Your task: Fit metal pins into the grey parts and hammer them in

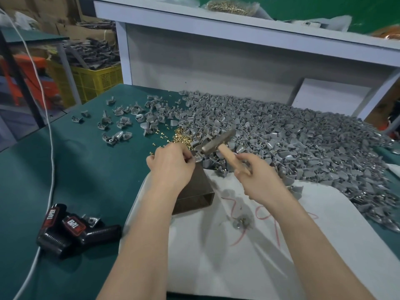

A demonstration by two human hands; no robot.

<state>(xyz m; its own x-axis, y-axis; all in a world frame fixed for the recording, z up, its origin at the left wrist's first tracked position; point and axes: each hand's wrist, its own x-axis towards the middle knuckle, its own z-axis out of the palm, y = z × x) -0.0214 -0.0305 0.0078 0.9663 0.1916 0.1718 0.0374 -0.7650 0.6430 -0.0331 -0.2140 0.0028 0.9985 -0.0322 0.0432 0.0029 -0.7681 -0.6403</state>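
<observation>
left hand (171, 163) covers most of the grey part (198, 157) on the metal block (195, 191); can't tell if a pin sits under the fingers. hammer (218, 140) head is motion-blurred, handle end buried in right hand (257, 172). parts pile (303, 135) runs off the right edge.

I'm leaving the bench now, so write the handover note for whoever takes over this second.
The left hand pinches a grey part on the block. The right hand grips the hammer by its handle, head close over that part.
The pins lie heaped behind the left hand. The big pile of parts lies to the right, and loose parts are scattered far left.
Done: cannot tell whether this pin is seated, as fingers hide it.
Left: strike this one, then work through the pile.
</observation>
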